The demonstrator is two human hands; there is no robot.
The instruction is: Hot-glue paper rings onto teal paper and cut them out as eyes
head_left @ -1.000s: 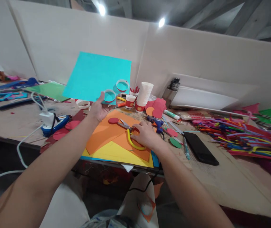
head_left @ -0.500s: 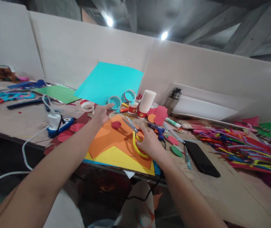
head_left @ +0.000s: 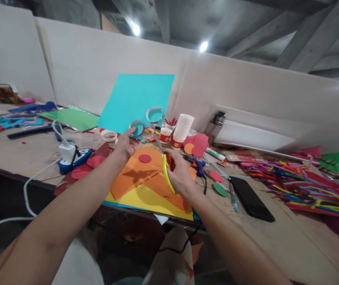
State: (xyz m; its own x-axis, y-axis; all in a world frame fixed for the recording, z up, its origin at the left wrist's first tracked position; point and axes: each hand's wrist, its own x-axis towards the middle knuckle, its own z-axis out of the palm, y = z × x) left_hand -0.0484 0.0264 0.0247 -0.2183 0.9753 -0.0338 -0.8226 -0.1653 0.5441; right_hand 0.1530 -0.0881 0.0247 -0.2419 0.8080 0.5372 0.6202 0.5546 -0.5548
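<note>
My left hand (head_left: 127,145) grips the lower edge of a large turquoise paper sheet (head_left: 139,93), with a finger at the lower of two rings. This lower ring (head_left: 143,130) and the upper ring (head_left: 147,116) look like cut paper-cup rims and sit on the sheet's lower right part. The sheet stands tilted up. In my right hand (head_left: 179,172) are scissors with yellow handles (head_left: 167,178), their blades pointing up and left beside the sheet. Below them lie orange paper (head_left: 130,174), a small red disc (head_left: 145,158) and yellow paper (head_left: 148,204).
Stacked paper cups (head_left: 183,128) stand behind my right hand, near a blue glue gun (head_left: 199,165). A black phone (head_left: 252,200) and a heap of pipe cleaners (head_left: 300,184) lie to the right. At left sits a blue power strip (head_left: 83,156) with a white cable.
The turquoise sheet has shifted slightly left and tilted more upright. My right hand has raised the scissors off the orange paper, turning the blades upward beside the sheet.
</note>
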